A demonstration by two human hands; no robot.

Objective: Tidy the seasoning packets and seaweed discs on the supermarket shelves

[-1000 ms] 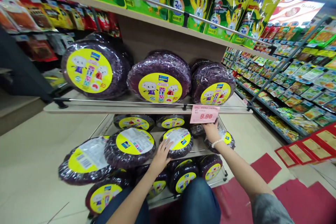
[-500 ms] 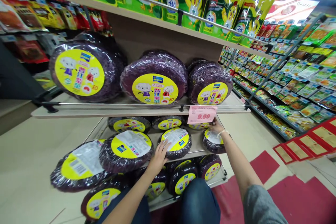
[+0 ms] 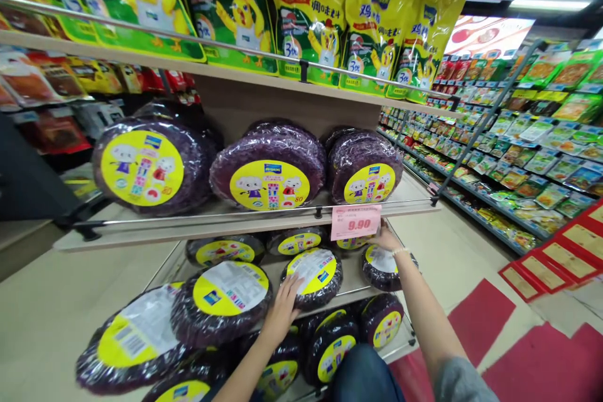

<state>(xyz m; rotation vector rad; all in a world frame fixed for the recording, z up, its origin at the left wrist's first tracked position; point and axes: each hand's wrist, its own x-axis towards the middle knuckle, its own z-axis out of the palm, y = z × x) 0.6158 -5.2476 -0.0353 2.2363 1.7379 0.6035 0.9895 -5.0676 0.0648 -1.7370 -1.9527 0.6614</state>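
My left hand (image 3: 284, 303) lies with outstretched fingers on the left edge of a round, dark purple dried seaweed cake (image 3: 325, 279) in clear wrap, its yellow and white label facing up. My right hand (image 3: 389, 240), a beaded bracelet at the wrist, reaches over another seaweed cake (image 3: 377, 275) toward one farther back (image 3: 348, 244). Its fingers look extended, but the pink price tag (image 3: 356, 222) and shelf edge partly hide them. Whether they touch the rear cake, I cannot tell. Two more label-up cakes (image 3: 230, 289) overlap at the left.
Above my hands, a shelf (image 3: 188, 226) with a metal rail carries large seaweed cakes (image 3: 268, 169). Yellow and green seasoning bags (image 3: 311, 19) stand higher up. More cakes (image 3: 332, 352) are below, close to my knee (image 3: 365, 377). Racks of packets (image 3: 532, 157) line the right side.
The view has tilted upward, so the upper shelves sit lower in the picture and more of the bags shows. Both hands stay at nearly the same places among the cakes.
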